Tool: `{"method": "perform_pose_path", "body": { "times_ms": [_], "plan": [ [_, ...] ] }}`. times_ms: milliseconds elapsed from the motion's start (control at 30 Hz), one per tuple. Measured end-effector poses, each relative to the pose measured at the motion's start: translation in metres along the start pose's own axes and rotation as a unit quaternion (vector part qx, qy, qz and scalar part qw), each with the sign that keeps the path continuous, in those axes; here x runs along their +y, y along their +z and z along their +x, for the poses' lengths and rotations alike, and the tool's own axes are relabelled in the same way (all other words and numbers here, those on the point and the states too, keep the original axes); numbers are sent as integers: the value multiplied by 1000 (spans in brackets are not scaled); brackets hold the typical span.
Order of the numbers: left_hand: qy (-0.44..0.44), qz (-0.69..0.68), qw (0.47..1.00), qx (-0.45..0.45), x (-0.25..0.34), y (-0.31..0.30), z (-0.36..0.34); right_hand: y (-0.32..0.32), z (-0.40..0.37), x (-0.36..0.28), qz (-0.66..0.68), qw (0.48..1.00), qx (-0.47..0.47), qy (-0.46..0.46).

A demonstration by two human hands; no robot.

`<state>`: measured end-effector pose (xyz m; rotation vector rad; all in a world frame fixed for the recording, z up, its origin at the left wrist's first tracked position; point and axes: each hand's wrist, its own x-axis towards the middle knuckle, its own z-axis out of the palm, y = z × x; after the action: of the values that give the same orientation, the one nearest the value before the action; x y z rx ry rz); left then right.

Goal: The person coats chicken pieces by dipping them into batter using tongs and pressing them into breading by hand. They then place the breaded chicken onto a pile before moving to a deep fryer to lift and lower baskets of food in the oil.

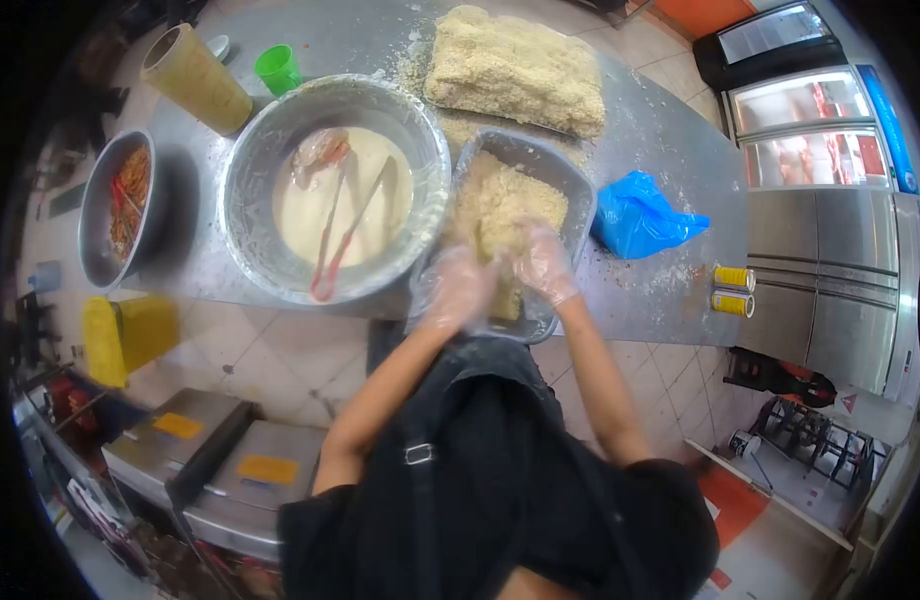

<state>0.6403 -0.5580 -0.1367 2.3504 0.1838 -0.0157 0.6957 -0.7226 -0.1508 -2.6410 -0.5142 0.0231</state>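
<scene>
Both my hands wear clear plastic gloves and work inside a grey tub [577,200] of pale breadcrumbs [525,195]. My left hand [462,285] is at the tub's left side, its fingers smeared by motion. My right hand [543,262] presses curled fingers into the crumbs at the right; whatever lies under them is hidden. To the left stands a large metal bowl [242,215] of creamy batter [305,225]. Red-handled tongs [332,240] rest in it, beside a batter-covered piece of what looks like meat [320,155].
Behind the tub is a tray heaped with crumb-coated pieces [515,70]. A blue plastic bag [645,215] and two yellow cans [733,290] sit right. Leftward are a green cup [278,70], a tall container [195,80] and a bowl of reddish food [128,210].
</scene>
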Motion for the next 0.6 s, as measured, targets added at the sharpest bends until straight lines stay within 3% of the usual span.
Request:
{"method": "perform_pose_path", "body": {
  "times_ms": [33,67,133,200,233,267,333,367,400,433,467,533,567,600],
  "plan": [
    [-48,1,988,-144,16,-24,9,9,-1,5,1,1000,-2,-1],
    [-95,2,954,-286,25,-35,17,20,-3,13,59,995,-38,74],
    [-116,-63,931,-340,-27,43,16,37,-4,0,-153,974,-35,165],
    [-134,-124,905,-385,-42,71,12,44,-24,-13,-89,972,-80,201],
    [-233,-286,859,-354,-34,74,6,46,-32,-15,-29,965,-123,230],
    [-324,-439,778,-311,-29,77,2,60,-44,-5,-29,965,-122,228],
    [-335,-383,798,-322,-37,90,2,87,-63,17,153,924,-68,345],
    [-346,-323,816,-333,-41,97,2,83,-65,23,153,923,-66,345],
    [-314,-359,839,-262,6,28,4,60,-57,15,240,884,-39,399],
    [-312,-357,840,-265,5,29,9,36,-49,6,323,833,-12,448],
    [-279,-346,857,-261,3,33,13,19,-44,1,323,832,-10,452],
    [-243,-335,873,-258,9,25,22,-2,-25,1,354,856,30,375],
    [-165,-223,939,-201,14,13,28,3,-9,13,202,929,-4,311],
    [-83,-104,981,-139,20,0,32,15,9,29,45,970,-38,236]
  ]
}}
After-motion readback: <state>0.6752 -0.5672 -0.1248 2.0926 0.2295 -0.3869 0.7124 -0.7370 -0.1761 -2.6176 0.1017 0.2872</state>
